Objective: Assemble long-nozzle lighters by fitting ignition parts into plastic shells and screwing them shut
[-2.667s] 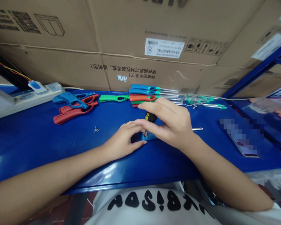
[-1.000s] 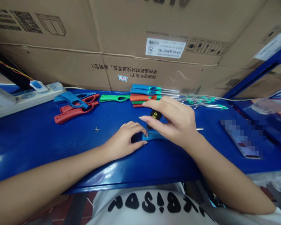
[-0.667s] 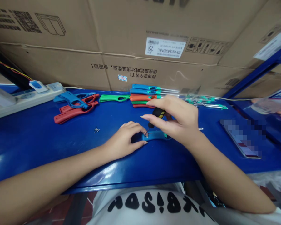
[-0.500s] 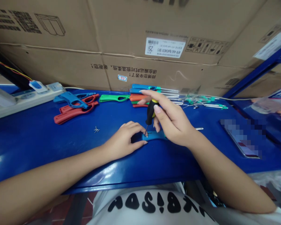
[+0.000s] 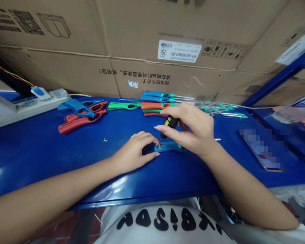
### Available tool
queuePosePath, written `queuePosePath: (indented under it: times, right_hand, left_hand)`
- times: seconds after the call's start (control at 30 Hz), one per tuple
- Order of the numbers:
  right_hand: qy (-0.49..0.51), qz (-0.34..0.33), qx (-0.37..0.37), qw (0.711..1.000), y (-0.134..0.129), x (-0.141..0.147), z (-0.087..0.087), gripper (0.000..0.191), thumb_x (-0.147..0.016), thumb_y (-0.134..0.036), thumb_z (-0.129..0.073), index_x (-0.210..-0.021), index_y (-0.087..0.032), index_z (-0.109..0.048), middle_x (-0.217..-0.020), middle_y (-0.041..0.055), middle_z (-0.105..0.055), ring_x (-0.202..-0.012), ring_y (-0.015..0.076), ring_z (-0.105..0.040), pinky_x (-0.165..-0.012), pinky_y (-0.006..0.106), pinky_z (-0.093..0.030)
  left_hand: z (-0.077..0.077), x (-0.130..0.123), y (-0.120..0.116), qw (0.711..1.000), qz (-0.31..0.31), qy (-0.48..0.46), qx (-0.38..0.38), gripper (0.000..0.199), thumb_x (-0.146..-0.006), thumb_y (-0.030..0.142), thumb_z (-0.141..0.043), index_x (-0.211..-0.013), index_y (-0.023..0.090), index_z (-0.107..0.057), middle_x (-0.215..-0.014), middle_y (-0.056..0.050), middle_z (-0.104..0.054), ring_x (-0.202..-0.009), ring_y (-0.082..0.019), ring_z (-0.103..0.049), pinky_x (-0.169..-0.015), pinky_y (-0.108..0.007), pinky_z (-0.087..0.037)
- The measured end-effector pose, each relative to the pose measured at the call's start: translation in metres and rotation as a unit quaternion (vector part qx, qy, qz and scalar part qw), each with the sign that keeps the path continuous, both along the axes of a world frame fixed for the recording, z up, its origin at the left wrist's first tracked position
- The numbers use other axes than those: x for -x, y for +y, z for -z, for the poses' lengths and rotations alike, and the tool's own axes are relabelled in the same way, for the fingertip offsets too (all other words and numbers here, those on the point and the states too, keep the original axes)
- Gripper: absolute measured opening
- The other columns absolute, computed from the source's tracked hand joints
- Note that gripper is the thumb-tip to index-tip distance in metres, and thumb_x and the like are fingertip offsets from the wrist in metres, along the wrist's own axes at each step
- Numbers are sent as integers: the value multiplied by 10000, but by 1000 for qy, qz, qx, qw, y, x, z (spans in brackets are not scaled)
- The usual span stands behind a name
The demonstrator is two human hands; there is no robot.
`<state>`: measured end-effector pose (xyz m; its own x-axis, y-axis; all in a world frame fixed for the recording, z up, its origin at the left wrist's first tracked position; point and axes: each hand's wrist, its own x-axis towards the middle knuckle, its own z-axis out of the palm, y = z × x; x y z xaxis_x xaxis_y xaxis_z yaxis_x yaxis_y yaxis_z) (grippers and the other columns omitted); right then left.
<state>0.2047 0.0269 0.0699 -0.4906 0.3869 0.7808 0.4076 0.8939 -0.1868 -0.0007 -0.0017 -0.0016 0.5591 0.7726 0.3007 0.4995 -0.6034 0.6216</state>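
Observation:
A blue plastic lighter body (image 5: 170, 146) lies flat on the blue table. Its left end is gripped between the thumb and fingers of my left hand (image 5: 134, 151). Above it, my right hand (image 5: 193, 128) holds a black and yellow screwdriver (image 5: 169, 126), tilted, with its handle leaning right. The screwdriver's tip points down at the left end of the blue body, close to my left fingertips. Some fingers of my right hand are hidden behind the handle and palm. A few small screws (image 5: 105, 140) lie on the table to the left.
Blue and red handles (image 5: 82, 123) are piled at the left, near a white power strip (image 5: 27, 110). A green handle (image 5: 124, 106) and stacked lighters (image 5: 155, 105) sit along the cardboard box (image 5: 132, 64). Metal rods with green parts (image 5: 234, 115) and a phone (image 5: 263, 150) are at the right.
My right hand has turned and shifted right. The screwdriver handle now leans further right and lower, showing more of the blue body. My left hand has not moved.

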Motion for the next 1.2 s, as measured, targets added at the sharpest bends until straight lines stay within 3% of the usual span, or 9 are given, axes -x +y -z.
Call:
queuePosePath:
  times: [0.17, 0.33, 0.47, 0.63, 0.83, 0.97, 1.03, 1.13, 1.2]
  right_hand:
    - [-16, -58, 106, 993, -1, -1, -1, 410, -1054, -216, -343, -1411, -243, -542, -1258, 70, -683, -1051, 194, -676, -903, 373, -562]
    - [-5, -11, 10, 1000, -2, -1, -1, 262, -958, -315, -622, -1190, -209, -682, -1104, 84, -727, -915, 202, -688, -806, 344, -575]
    - [-11, -57, 102, 993, -3, -1, -2, 409, -1038, -197, -392, -1420, -238, -533, -1264, 76, -676, -1081, 191, -663, -905, 357, -557]
    - [20, -25, 41, 999, -3, -3, -2, 243, -928, -344, -673, -1149, -247, -702, -923, 42, -724, -804, 180, -679, -762, 329, -568]
    - [1, -114, 176, 978, -4, -5, -3, 397, -1055, -204, -370, -1415, -255, -529, -1216, 67, -685, -716, 108, -657, -711, 289, -572]
    - [0, -60, 58, 996, -3, -6, -3, 247, -939, -293, -665, -1174, -219, -680, -977, 54, -730, -837, 169, -686, -772, 309, -569]
    - [-11, -38, 42, 998, -3, -6, -2, 300, -940, -290, -660, -1228, -205, -656, -1091, 86, -731, -871, 176, -691, -789, 317, -572]
    - [-6, -108, 175, 979, -5, -3, -1, 441, -1033, -212, -433, -1471, -251, -462, -1351, 110, -635, -731, 106, -677, -703, 284, -587]
    - [19, -134, 214, 967, -6, -1, 1, 423, -1030, -219, -444, -1448, -273, -487, -1263, 80, -673, -623, 80, -638, -641, 262, -581]
  left_hand:
    - [0, 1, 0, 1000, 1, 5, 6, 153, -887, 279, -724, -1010, 229, -649, -1047, -6, -698, -1004, -220, -604, -930, -384, -446]
    - [0, 1, -1, 1000, -3, -1, 0, 158, -884, 274, -727, -1013, 231, -646, -1077, -10, -693, -1043, -228, -597, -952, -391, -441]
    - [0, 1, -2, 1000, -4, 0, 10, 144, -887, 277, -724, -1004, 238, -651, -1051, -6, -698, -1024, -225, -601, -941, -387, -442]
    - [0, 1, -2, 1000, -7, -5, 9, 169, -877, 270, -736, -1016, 244, -643, -1080, 3, -694, -1050, -220, -599, -958, -383, -437]
    - [1, 2, -2, 1000, -3, -5, 14, 155, -879, 277, -735, -1003, 244, -647, -1059, 1, -698, -1029, -220, -600, -951, -388, -437]
    - [1, 2, -2, 1000, -6, -5, 15, 175, -876, 281, -738, -1011, 243, -633, -1083, -4, -700, -1049, -228, -599, -964, -398, -433]
    - [1, 2, -2, 1000, -7, -3, 15, 170, -878, 284, -736, -1009, 244, -635, -1080, -5, -701, -1047, -230, -601, -963, -400, -431]
    - [1, 2, -2, 1000, -9, -1, 16, 164, -878, 281, -735, -1007, 245, -640, -1060, 0, -700, -1035, -227, -603, -956, -399, -428]
    - [0, 2, -3, 1000, -11, -2, 18, 165, -877, 280, -735, -1011, 247, -644, -1069, 0, -701, -1049, -232, -599, -961, -405, -425]
